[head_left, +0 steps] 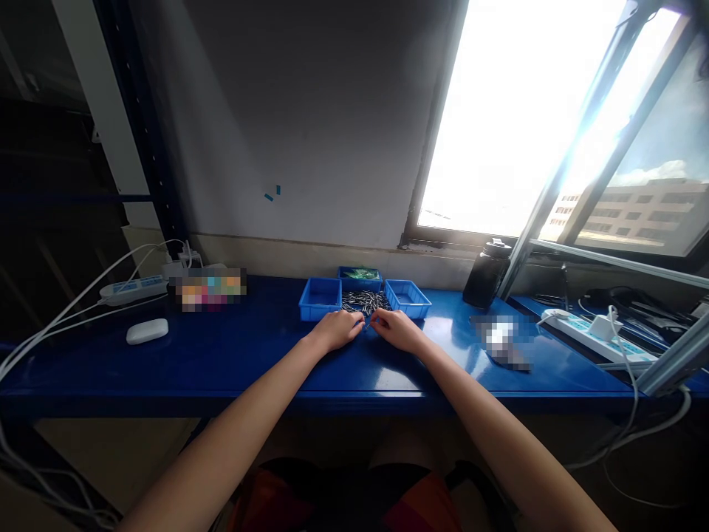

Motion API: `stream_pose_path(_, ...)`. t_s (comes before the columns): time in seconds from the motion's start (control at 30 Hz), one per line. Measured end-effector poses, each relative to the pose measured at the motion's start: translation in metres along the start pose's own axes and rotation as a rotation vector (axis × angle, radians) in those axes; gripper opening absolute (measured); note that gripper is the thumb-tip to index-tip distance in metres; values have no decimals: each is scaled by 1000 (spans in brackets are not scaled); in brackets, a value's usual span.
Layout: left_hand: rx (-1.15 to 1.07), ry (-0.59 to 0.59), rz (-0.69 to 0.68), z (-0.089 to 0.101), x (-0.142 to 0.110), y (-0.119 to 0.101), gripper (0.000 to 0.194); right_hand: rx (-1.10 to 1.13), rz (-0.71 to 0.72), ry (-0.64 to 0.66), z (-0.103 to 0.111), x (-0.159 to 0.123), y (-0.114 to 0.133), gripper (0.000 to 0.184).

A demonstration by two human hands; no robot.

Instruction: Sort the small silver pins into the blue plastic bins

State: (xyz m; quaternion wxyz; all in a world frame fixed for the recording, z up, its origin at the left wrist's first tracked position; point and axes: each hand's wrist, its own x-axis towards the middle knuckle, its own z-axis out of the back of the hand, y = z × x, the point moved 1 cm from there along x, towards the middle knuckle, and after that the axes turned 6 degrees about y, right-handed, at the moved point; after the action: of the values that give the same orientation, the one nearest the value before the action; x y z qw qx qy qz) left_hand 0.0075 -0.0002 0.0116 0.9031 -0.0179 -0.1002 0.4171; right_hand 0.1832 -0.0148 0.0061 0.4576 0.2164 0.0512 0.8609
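My left hand and my right hand rest close together on the blue table, fingertips nearly meeting. Both have their fingers curled into a pinch; whatever is between them is too small to name. Just beyond the fingertips lies a pile of small dark and silvery metal pieces, too small to tell their kind. A blue bin stands left of the pile, and a second blue bin stands to its right. Behind the pile, a third blue bin holds green material.
On the blue table, a white oval case and a power strip lie to the left. A black bottle stands at the back right, near a metal post and another power strip with cables. Two blurred-out items also lie there.
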Motion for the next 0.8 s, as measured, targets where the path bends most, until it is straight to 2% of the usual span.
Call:
stream_pose_path(0.13, -36, 43, -29, 3, -3, -4, 35, 4, -8, -43, 1, 0, -1, 19)
stream_pose_path(0.33, -9, 45, -38, 1, 0, -1, 30, 3, -6, -21, 3, 0, 2, 22)
stream_pose_path(0.57, 49, -116, 15, 2, 1, 0, 30, -43, -38, 45, -2, 0, -5, 19)
stream_pose_path(0.8, 31, -156, -155, 5, -4, -8, 32, -37, -15, 41, -10, 0, -11, 17)
